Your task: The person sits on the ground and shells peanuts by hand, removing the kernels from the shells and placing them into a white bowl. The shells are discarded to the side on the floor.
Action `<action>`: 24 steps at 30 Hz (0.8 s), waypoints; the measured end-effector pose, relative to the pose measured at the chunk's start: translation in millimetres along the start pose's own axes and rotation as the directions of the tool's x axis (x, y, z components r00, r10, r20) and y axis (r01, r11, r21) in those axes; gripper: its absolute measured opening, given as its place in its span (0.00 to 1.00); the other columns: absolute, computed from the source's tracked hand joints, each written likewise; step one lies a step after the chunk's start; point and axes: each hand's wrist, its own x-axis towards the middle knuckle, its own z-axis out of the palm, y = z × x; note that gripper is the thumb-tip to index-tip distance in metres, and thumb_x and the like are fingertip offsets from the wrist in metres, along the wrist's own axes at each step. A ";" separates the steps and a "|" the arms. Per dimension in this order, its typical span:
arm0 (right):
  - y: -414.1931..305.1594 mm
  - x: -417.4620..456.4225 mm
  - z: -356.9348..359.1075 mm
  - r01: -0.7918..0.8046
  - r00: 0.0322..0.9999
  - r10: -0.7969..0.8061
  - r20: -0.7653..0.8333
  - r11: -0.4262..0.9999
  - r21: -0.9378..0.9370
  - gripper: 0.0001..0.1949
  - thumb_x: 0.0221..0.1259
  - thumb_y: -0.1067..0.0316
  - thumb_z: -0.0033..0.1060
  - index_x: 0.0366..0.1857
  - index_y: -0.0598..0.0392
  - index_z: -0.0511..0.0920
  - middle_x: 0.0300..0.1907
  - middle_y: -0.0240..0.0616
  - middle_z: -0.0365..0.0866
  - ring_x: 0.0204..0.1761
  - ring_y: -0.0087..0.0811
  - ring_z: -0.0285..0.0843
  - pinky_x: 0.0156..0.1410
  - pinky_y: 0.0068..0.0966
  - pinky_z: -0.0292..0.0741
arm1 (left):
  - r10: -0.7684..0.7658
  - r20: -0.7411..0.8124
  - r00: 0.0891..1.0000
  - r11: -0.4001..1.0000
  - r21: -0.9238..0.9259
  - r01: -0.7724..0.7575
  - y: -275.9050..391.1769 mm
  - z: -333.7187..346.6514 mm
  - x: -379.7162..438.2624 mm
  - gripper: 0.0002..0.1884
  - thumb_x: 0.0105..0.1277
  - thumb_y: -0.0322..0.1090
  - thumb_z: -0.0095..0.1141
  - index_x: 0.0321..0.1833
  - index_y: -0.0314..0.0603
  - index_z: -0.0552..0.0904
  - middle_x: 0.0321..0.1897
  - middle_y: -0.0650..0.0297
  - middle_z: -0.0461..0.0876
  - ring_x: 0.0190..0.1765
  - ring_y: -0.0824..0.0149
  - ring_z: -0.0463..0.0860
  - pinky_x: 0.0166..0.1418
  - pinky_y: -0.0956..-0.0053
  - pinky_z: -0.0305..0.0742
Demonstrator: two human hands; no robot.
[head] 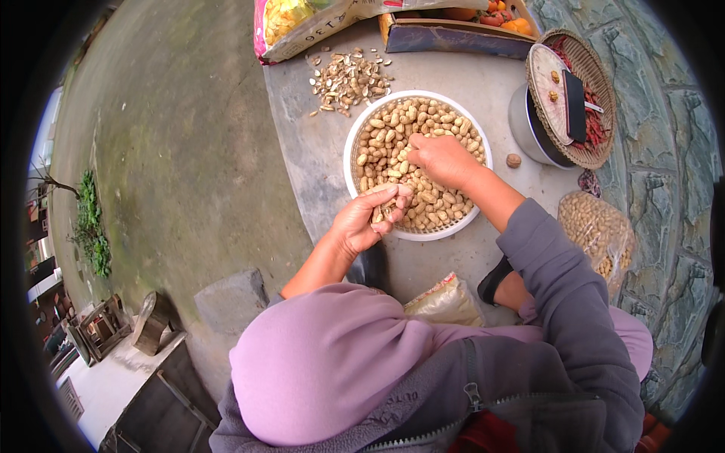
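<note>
A round white plastic basket (418,93) full of unshelled peanuts (433,206) stands on the concrete in front of me. My left hand (368,218) is at the basket's near left rim. Its curled fingers hold broken peanut shells (385,212). Over the middle of the peanuts, my right hand (442,160) points down with fingertips drawn together among them. Whether a peanut is pinched there is hidden by the fingers. Beyond the basket, a loose pile of empty peanut shells (351,79) lies on the concrete.
At the right, a wicker tray (603,73) with dried red chillies and a dark phone (574,106) rests on a metal pot (524,122). A walnut (514,161) lies nearby. A clear bag of peanuts (597,232) sits at right. A cardboard box (453,41) holds tomatoes.
</note>
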 end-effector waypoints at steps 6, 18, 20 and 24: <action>1.9 15.9 11.4 0.161 0.983 -0.142 0.114 0.969 -0.187 0.07 0.58 0.68 0.56 0.33 0.59 0.80 0.32 0.51 0.83 0.35 0.50 0.85 0.41 0.42 0.82 | 0.162 0.014 0.987 0.982 0.101 -0.162 20.0 -2.7 -7.5 0.14 0.77 0.35 0.52 0.57 0.31 0.79 0.34 0.69 0.75 0.26 0.80 0.67 0.18 0.90 0.57; -4.5 -38.0 -19.6 -0.182 0.982 0.083 0.170 0.179 0.967 0.08 0.72 0.68 0.58 0.46 0.59 0.83 0.32 0.27 0.79 0.26 0.15 0.72 0.33 0.14 0.72 | 0.231 -0.047 0.972 0.841 0.512 -0.175 9.1 28.3 3.5 0.12 0.76 0.41 0.56 0.46 0.39 0.84 0.23 0.74 0.71 0.19 0.82 0.62 0.18 0.85 0.49; -11.3 -42.2 -20.0 -0.127 0.990 0.078 0.116 0.151 0.980 0.08 0.72 0.70 0.57 0.47 0.59 0.83 0.35 0.28 0.81 0.28 0.15 0.73 0.34 0.14 0.72 | 0.199 -0.009 0.980 0.876 0.450 -0.173 6.1 33.1 5.4 0.11 0.75 0.41 0.57 0.45 0.40 0.83 0.23 0.74 0.71 0.19 0.82 0.62 0.18 0.86 0.50; -32.2 -44.5 -23.5 -0.113 0.961 0.261 0.094 0.060 0.992 0.07 0.70 0.71 0.59 0.45 0.60 0.83 0.37 0.29 0.82 0.30 0.15 0.75 0.34 0.14 0.74 | 0.269 -0.019 0.963 0.875 0.422 -0.236 3.4 36.8 6.4 0.08 0.74 0.39 0.60 0.41 0.42 0.82 0.23 0.74 0.71 0.18 0.82 0.62 0.18 0.86 0.51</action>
